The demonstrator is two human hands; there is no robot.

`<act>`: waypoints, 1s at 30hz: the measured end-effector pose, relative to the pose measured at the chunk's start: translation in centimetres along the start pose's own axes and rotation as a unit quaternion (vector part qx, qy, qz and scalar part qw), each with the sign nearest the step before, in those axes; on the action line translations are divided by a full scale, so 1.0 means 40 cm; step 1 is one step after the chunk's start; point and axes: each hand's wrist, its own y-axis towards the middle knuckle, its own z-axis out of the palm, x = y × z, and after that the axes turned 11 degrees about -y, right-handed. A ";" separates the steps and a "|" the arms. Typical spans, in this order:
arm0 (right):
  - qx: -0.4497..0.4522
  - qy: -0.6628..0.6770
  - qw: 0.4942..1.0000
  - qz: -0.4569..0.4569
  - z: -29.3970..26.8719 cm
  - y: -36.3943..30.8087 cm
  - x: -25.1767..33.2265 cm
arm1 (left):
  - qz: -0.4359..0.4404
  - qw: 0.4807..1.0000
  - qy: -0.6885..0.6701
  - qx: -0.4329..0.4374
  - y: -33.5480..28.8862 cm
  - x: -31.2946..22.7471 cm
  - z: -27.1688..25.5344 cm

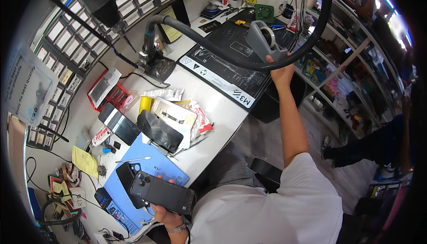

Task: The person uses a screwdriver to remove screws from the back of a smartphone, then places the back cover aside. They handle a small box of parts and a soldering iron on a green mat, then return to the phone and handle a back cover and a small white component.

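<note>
My left hand (pixel 165 215) is wrapped around a dark smartphone (pixel 169 195), back side up with its camera block at the left end. The phone is above the blue work mat (pixel 167 168), and partly hides another black phone (pixel 125 176) lying there. Stretched out to the far right, my right hand (pixel 283 74) grips the near end of a grey tape dispenser (pixel 256 39) with a roll of tape in it. The dispenser is over a black printed mat (pixel 218 57). A black hose passes across the view by my right hand, hiding part of the fingers.
A flexible black hose (pixel 200 43) arches over the bench. Two dark phones, a phone (pixel 119 123) and a worn black one (pixel 160 130), lie among packets. A red box (pixel 106 93) and a microscope-like stand (pixel 155 63) are behind. Drawers (pixel 75 34) line the wall; a person's legs (pixel 364 148) show right.
</note>
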 end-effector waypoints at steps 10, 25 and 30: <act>-0.030 -0.078 0.970 -0.226 -0.051 -0.214 0.142 | 0.012 0.998 0.032 -0.051 -0.006 -0.002 0.035; -0.016 -0.057 0.965 -0.257 -0.126 -0.247 0.147 | -0.029 1.000 0.002 -0.009 0.019 0.004 0.043; 0.039 0.011 0.994 -0.105 -0.085 -0.232 0.179 | -0.021 1.000 0.012 -0.013 0.006 -0.006 0.039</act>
